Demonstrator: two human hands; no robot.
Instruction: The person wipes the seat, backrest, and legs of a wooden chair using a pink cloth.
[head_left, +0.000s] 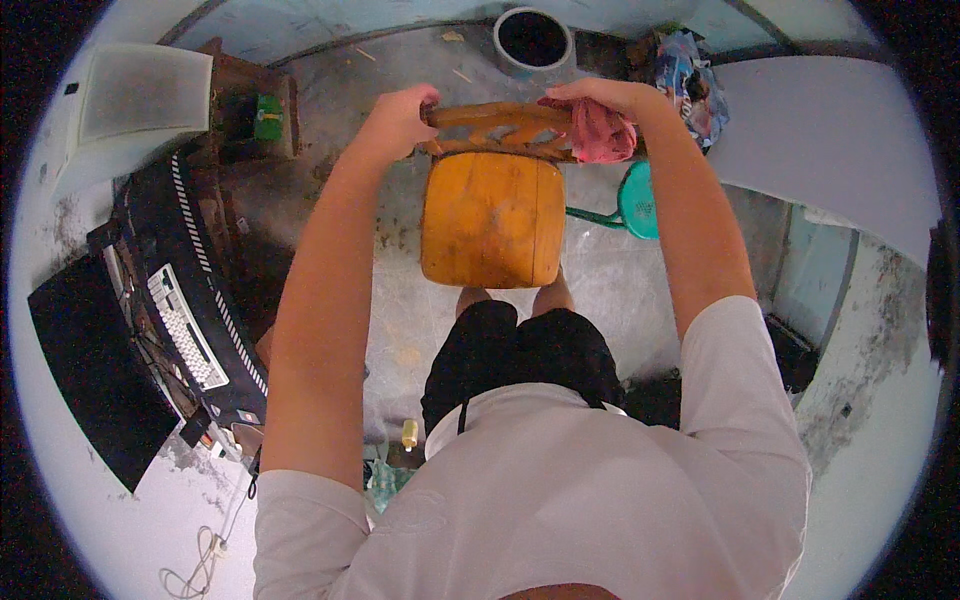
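A wooden chair stands before me, its orange-brown seat (493, 221) facing up and its carved backrest (499, 116) on the far side. My left hand (405, 120) grips the left end of the backrest's top rail, its fingertips hidden behind the wood. At the right end of the same rail is my right hand (600, 97), its palm over a pink-red cloth (602, 133) that hangs down against the backrest. Parts of the cloth are hidden under the hand.
Beyond the chair stands a grey bucket (534, 41). A green racket-like object (639, 201) is at the chair's right. To the left, a white keyboard (186, 326) lies on a black-covered desk by a dark monitor (97, 367). A small yellowish bottle (409, 434) is on the floor.
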